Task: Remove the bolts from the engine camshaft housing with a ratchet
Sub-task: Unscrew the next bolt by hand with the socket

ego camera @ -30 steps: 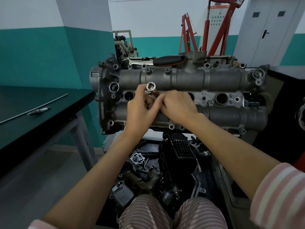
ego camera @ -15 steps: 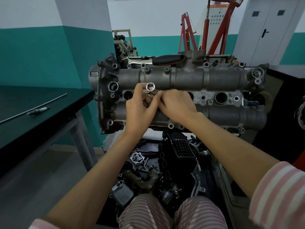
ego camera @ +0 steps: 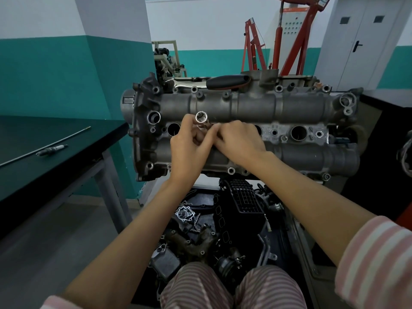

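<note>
The grey camshaft housing [ego camera: 289, 108] lies across the middle of the head view, with several bolts along its edges. My left hand [ego camera: 189, 152] holds a shiny socket [ego camera: 201, 117] upright in front of the housing's centre strip, its open end facing me. My right hand [ego camera: 240, 141] meets it from the right, and its fingertips pinch a small dark part just below the socket; what that part is stays hidden by the fingers. The ratchet [ego camera: 223, 83], with a chrome head and black handle, rests on top of the housing behind my hands.
A dark green table [ego camera: 55, 157] stands at the left with a spark plug [ego camera: 51, 149] and a thin rod [ego camera: 55, 141] on it. Loose engine parts [ego camera: 211, 230] fill a tray below the housing. Red hoists [ego camera: 289, 41] stand at the back wall.
Both hands have stayed together at the housing's centre; the socket and fingers have shifted only slightly.
</note>
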The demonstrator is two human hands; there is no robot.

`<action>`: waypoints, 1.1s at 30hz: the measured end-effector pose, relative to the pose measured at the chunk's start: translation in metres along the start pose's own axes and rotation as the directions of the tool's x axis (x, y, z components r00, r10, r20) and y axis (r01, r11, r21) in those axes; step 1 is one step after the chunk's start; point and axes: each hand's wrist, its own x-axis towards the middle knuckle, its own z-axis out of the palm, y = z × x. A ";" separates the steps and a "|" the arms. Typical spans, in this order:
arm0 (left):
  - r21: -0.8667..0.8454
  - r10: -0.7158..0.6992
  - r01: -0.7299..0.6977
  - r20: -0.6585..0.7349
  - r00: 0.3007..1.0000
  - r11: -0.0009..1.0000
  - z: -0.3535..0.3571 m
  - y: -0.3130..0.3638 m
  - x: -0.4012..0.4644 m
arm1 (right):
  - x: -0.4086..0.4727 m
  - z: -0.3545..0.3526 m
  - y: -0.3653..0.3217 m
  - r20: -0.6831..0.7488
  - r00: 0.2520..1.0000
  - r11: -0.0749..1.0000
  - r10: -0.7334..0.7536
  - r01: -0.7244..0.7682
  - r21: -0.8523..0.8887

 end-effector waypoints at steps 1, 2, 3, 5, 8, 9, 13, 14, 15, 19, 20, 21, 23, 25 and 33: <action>0.012 0.014 -0.014 0.030 0.999 1.000 -0.001 0.000 -0.001 | -0.001 0.000 0.000 0.000 1.000 1.000 -0.005 0.005 0.002; 0.028 0.029 -0.030 0.050 0.998 0.999 -0.002 0.001 -0.001 | -0.001 0.000 -0.001 -0.012 1.000 1.000 -0.013 0.013 0.005; 0.038 0.036 -0.038 0.058 0.998 0.999 -0.003 0.001 -0.002 | -0.002 0.001 -0.001 -0.031 0.999 1.000 -0.025 0.025 0.006; 0.030 0.026 -0.028 0.056 0.998 0.999 -0.004 0.001 -0.001 | -0.003 0.002 -0.003 -0.063 0.996 0.998 -0.055 0.056 0.020; 0.024 0.025 -0.027 0.057 0.998 0.999 -0.004 0.000 -0.001 | -0.003 0.002 -0.004 -0.074 0.995 0.995 -0.060 0.066 0.073; 0.039 0.026 -0.028 0.049 0.998 0.999 -0.003 -0.001 0.000 | -0.003 0.002 -0.003 -0.074 0.996 0.996 -0.049 0.054 0.066; 0.064 -0.034 0.034 -0.006 0.999 0.997 0.001 -0.002 0.002 | -0.001 0.003 -0.001 -0.018 1.000 1.000 -0.023 0.023 0.006; 0.056 -0.042 0.043 -0.011 0.999 0.998 0.002 -0.002 0.002 | -0.001 0.003 -0.001 -0.004 1.000 1.000 -0.007 0.007 0.014; 0.046 -0.044 0.045 -0.011 0.999 0.998 0.002 -0.002 0.002 | 0.000 0.003 -0.001 0.004 1.000 1.000 0.009 -0.009 0.018; -0.006 -0.002 0.002 0.051 0.999 1.000 -0.002 0.000 -0.001 | 0.000 0.004 -0.001 -0.009 1.000 1.000 0.005 -0.005 -0.009; 0.002 0.015 -0.015 0.062 0.998 1.000 -0.003 0.000 -0.002 | -0.001 0.004 -0.002 -0.024 1.000 1.000 -0.003 0.003 -0.012; 0.014 0.027 -0.028 0.065 0.997 1.000 -0.004 0.000 -0.002 | -0.001 0.004 -0.002 -0.044 0.999 1.000 -0.011 0.011 -0.007; 0.010 0.022 -0.023 0.062 0.998 1.000 -0.006 -0.002 -0.001 | -0.003 0.003 -0.003 -0.077 0.997 0.999 -0.029 0.031 0.019; -0.003 0.013 -0.013 0.050 0.999 1.000 -0.005 -0.003 0.000 | -0.004 0.003 -0.004 -0.081 0.996 0.998 -0.044 0.048 0.045; 0.012 -0.017 0.017 0.000 1.000 1.000 0.000 -0.004 0.000 | -0.001 0.002 -0.003 -0.012 1.000 1.000 0.016 -0.016 -0.017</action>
